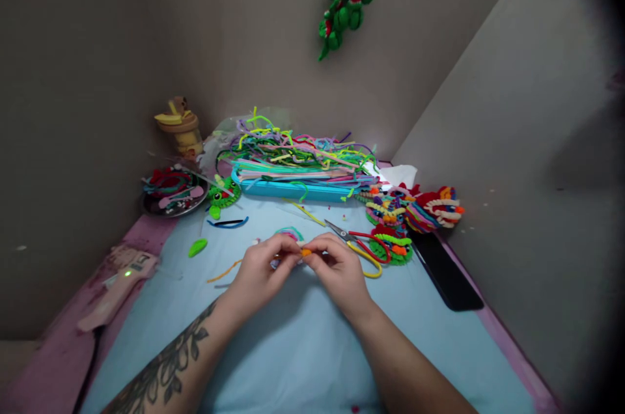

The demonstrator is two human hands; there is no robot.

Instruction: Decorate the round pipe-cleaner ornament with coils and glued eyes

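My left hand (268, 265) and my right hand (340, 274) meet over the middle of the blue cloth. Their thumbs and fingertips pinch a small piece of orange pipe cleaner (306, 252) between them. A thin orange strand (224, 271) lies left of my left hand; whether it joins the held piece is hidden. Just beyond my fingers a coil in pink and teal (291, 232) shows in part. Close to my right hand lie scissors (359, 241) with red and yellow handles, blades pointing away to the left.
A blue tray (297, 191) heaped with pipe cleaners stands at the back. Colourful fuzzy figures (405, 212) and a black phone (446, 271) lie right. On the left are a glue gun (122, 287) with a lit green light, a metal bowl (170, 210) and a green figure (224, 193).
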